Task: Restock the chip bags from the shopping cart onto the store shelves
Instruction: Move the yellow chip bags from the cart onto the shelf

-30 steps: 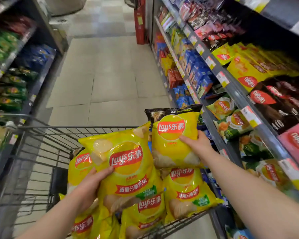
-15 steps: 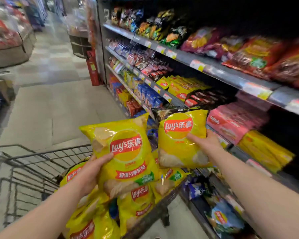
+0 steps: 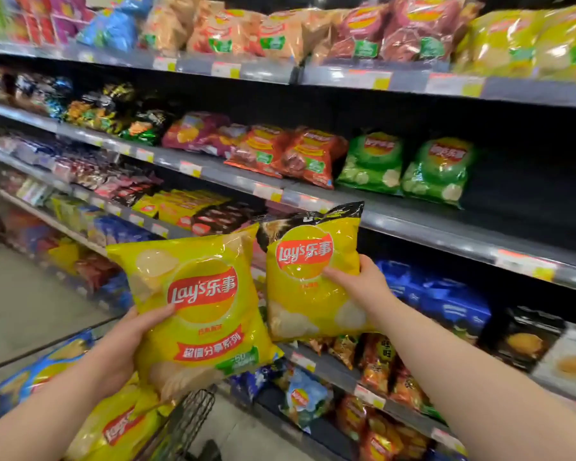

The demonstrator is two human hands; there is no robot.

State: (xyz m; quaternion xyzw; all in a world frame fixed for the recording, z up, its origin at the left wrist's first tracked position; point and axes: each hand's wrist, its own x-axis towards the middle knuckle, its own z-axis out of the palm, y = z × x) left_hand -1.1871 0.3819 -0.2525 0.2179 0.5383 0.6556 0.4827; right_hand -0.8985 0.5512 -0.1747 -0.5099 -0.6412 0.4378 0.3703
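Observation:
My left hand [image 3: 127, 347] grips a large yellow Lay's chip bag [image 3: 197, 311] by its left edge, held upright over the shopping cart [image 3: 187, 424]. My right hand [image 3: 359, 284] holds a smaller yellow Lay's bag [image 3: 310, 277] with a black top, pinched at its right side, in front of the shelves. More yellow and blue chip bags [image 3: 113, 427] lie in the cart at the lower left. The store shelf [image 3: 446, 227] at chest height carries two green Lay's bags [image 3: 409, 168] and has a dark bare stretch to their right.
Red and purple chip bags [image 3: 280, 151] sit left of the green ones. The top shelf [image 3: 346, 74] is packed with orange, maroon and yellow bags. Lower shelves hold blue bags [image 3: 439, 301] and orange snack packs [image 3: 379, 364]. The aisle floor [image 3: 30, 311] lies at left.
My view has swung right and up from the aisle and cart to face the shelves. Both bags have risen out of the cart, still held in my hands.

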